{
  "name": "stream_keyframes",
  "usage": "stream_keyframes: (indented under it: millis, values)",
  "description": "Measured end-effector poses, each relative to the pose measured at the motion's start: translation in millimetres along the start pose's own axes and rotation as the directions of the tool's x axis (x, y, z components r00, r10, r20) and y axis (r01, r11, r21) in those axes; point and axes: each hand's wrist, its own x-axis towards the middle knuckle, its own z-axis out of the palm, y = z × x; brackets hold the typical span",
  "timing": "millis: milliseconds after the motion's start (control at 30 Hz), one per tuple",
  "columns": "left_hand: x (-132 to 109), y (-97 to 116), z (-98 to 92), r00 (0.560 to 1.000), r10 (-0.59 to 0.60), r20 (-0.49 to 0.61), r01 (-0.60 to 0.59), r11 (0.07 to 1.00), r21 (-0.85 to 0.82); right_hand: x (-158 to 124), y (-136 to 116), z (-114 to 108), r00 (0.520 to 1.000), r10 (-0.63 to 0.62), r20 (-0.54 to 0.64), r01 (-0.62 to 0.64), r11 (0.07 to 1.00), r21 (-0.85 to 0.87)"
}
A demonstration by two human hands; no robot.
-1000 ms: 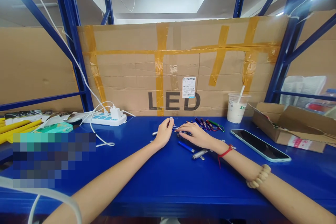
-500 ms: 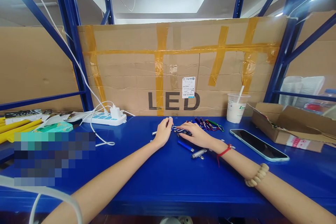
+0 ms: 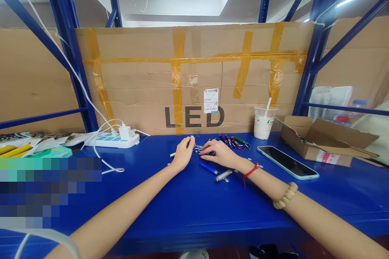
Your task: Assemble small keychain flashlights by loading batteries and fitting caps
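Note:
My left hand [image 3: 183, 156] rests on the blue shelf top, its fingers closed around something small; a pale, shiny end shows at the fingertips, but the kind is hidden. A thin silver cylinder [image 3: 172, 154] sticks out to its left. Thin metallic cords or rings [image 3: 197, 148] lie between the hands. My right hand [image 3: 221, 154], palm down, curls its fingers over a small black piece [image 3: 212, 153] that is mostly covered. Just below it lie a slim blue cylinder [image 3: 208, 168] and a thicker silver cylinder [image 3: 223, 175]. Beyond it are several dark red and green cylinders with clips [image 3: 234, 142].
A phone [image 3: 288, 162] and an open cardboard box [image 3: 316, 139] are at right, with a plastic cup with a straw [image 3: 263, 122] behind. At left, a white power strip [image 3: 112, 139] trails cables. A large cardboard sheet [image 3: 136, 81] stands along the back.
The camera has turned slightly right, so everything sits further left in view. My right fingers have curled in more over the black piece. My left hand keeps its closed shape.

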Motion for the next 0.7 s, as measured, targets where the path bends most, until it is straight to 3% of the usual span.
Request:
stream_keyframes:
  millis: [333,467,600,700]
  values:
    - [-0.5,3.1,-0.8,1.000,0.012,0.010,-0.013,1.000,0.029,0.5,1.3,-0.2,1.000,0.006,-0.030,-0.006,1.000,-0.006]
    - [0.6,0.3,0.9,0.994,0.104,0.029,-0.107,0.985,0.139,0.4,1.8,0.0,0.998,-0.006,-0.062,0.005,1.000,-0.013]
    - [2.6,-5.2,4.1,0.965,0.236,0.113,-0.260,0.914,0.311,0.3,0.3,-2.4,0.982,0.067,-0.178,-0.072,0.997,-0.023]
    - [2.9,-8.1,5.6,0.953,0.265,0.149,-0.302,0.878,0.371,1.8,-1.8,-6.0,0.927,0.181,-0.328,-0.160,0.983,0.090]
